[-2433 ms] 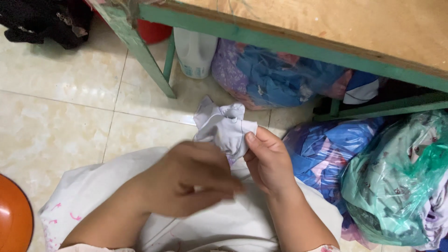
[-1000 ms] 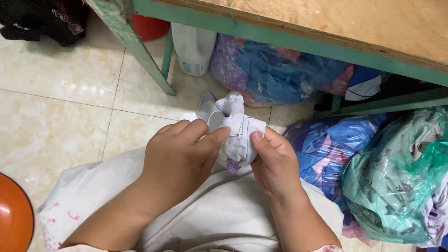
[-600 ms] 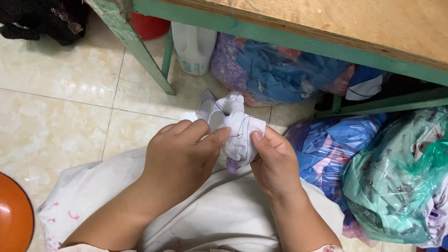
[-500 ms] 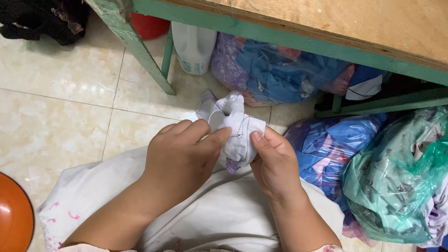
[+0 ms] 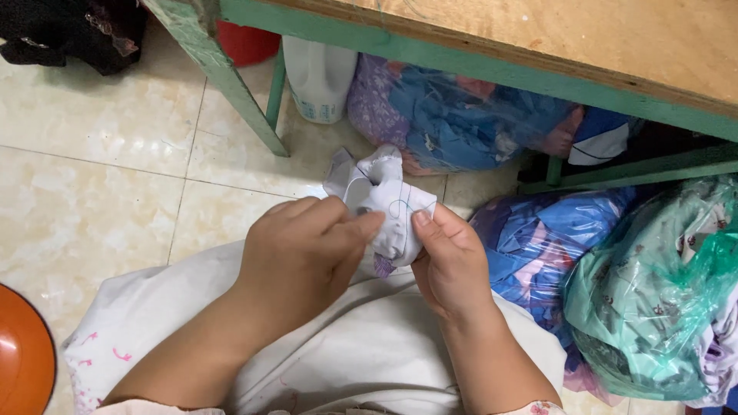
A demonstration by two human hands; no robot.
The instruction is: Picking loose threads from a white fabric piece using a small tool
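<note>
**Small cloth pinched between both hands**

The crumpled white cloth scrap with blue thread sits where it did a second ago, above the white lap fabric. Left hand and right hand fingers stay closed on it, perhaps stitching; bagged clothes lie right.

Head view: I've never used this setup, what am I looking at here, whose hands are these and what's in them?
The one camera sits on the person's head and looks down at their own two bare hands; there is no machine. The left hand and right hand pinch a small bunched white cloth between them, above a white garment on the lap. Beyond lie a tiled floor, a green-framed wooden table, a white jug and plastic bags of fabric. An orange dish shows at the left edge.
</note>
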